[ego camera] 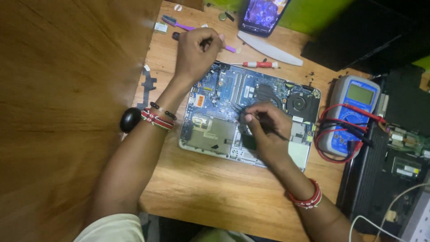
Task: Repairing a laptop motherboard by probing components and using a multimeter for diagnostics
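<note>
I'm looking down at a wooden table (215, 188) and reading across from the left. A black round object (130, 119) is lying at the table's left edge, just beside my left wrist, which is wearing red beaded bands (157, 119). My left hand (195, 54) is hovering over the upper left corner of the opened laptop (215, 130), curled into a loose fist around something dark; I cannot tell what it is gripping. Behind that hand, a purple-handled tool (177, 23) is lying near the table's far edge, and a smartphone (262, 15) with a lit screen is resting further right. A red-and-white screwdriver (260, 64) is lying just above the laptop, next to a long pale curved blade-shaped piece (268, 48).

The laptop is sitting mid-table with its blue circuit board (233, 87) and a round fan (298, 103) exposed. My right hand (268, 134) is resting over the middle of the board, fingers pinched around thin dark tweezers (239, 111) whose tips are touching the board.

Further right, a blue-and-grey multimeter (354, 107) is lying just beside the laptop, its red and black leads (340, 130) looping over it. Dark equipment (389, 170) is crowding the right edge.
</note>
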